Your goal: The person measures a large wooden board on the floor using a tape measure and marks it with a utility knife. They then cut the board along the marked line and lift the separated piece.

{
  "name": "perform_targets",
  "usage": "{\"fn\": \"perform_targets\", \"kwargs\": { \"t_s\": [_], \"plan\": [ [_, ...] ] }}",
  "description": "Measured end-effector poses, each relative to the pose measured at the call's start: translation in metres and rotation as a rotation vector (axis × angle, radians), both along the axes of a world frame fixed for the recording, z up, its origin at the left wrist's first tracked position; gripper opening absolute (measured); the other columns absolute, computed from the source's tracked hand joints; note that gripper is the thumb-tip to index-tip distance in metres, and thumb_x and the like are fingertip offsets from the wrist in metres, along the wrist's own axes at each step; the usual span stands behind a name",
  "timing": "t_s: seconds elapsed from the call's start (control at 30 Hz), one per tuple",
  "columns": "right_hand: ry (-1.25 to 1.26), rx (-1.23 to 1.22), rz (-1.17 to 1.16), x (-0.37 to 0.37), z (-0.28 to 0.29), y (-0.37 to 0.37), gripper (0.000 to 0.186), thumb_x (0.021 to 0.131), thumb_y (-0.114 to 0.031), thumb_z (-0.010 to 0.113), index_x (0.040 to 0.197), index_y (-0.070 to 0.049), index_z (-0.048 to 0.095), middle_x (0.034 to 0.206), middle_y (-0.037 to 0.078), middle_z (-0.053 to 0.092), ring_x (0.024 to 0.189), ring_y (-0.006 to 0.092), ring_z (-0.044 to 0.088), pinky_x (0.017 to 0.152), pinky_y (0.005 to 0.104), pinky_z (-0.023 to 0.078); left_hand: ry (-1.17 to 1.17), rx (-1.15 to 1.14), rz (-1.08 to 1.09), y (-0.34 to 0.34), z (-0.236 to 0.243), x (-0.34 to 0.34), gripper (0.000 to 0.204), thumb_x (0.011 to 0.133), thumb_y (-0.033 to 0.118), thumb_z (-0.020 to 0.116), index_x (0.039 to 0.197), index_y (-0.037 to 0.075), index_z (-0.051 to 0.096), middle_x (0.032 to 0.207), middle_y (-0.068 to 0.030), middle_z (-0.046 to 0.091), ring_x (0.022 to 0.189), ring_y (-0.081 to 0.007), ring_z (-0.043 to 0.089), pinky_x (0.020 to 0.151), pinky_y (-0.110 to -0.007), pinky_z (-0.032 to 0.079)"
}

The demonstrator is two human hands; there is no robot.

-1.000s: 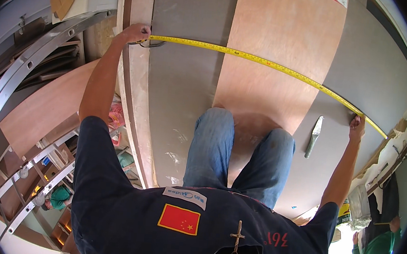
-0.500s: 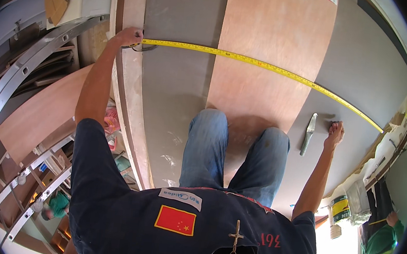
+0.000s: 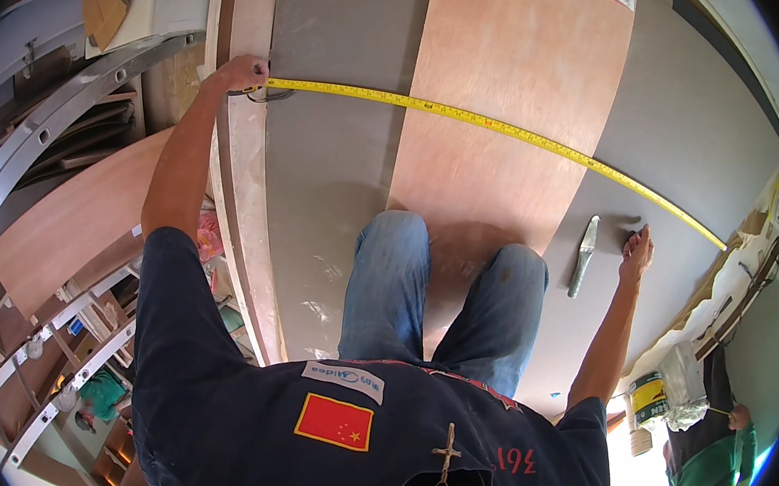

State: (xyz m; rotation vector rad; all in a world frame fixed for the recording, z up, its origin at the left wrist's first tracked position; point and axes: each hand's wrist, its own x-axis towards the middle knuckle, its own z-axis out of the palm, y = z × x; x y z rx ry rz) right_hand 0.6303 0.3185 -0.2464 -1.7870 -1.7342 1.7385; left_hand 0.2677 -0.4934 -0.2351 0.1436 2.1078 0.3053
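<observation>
Tape measure, yellow, lies stretched flat across the grey panel and the plywood sheet, running from the panel's left edge out to its far right side. At that left edge the left hand is closed over the tape's end, fingers curled and pressing it down against the pale edge strip that borders the panel. The right hand is off the tape, below its line and well short of its far end; it rests low on the panel with fingers drawn together, just right of a slim grey hand tool, and whether it pinches anything small I cannot tell. Judging by this, the measuring step is under way with one end anchored, and the next move would call for the right hand to take something to mark with and come up to the tape while the left keeps the end from slipping. Count: one tape, one plywood sheet, one hand tool, two knees in blue jeans on the panel, and one green and yellow can off the panel's lower right corner.
</observation>
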Motion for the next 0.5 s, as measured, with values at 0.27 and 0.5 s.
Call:
{"fn": "perform_targets", "kwargs": {
  "t_s": [0.27, 0.5],
  "plan": [
    [-0.021, 0.031, -0.018, 0.0, -0.001, 0.0, 0.033, 0.082, -0.038, 0.072, 0.087, -0.013, 0.051, 0.069, -0.003, 0.05, 0.057, 0.0031, 0.046, 0.045, 0.0158, 0.034, 0.066, 0.012, -0.121, 0.004, 0.001, -0.003, 0.012, 0.076, 0.016, 0.064, 0.08, 0.004, 0.065, 0.073, -0.0066, 0.066, 0.068, -0.017, 0.062, 0.066, -0.032, 0.049],
    [-0.021, 0.002, -0.019, 0.002, -0.007, 0.011, 0.035, 0.081, -0.038, 0.072, 0.084, -0.011, 0.051, 0.066, -0.003, 0.05, 0.052, 0.0028, 0.044, 0.042, 0.0158, 0.033, 0.038, 0.022, -0.057, 0.005, 0.005, 0.0, 0.014, 0.074, 0.017, 0.064, 0.081, 0.004, 0.065, 0.072, -0.0087, 0.066, 0.067, -0.0188, 0.062, 0.065, -0.033, 0.049]
  ]
}}
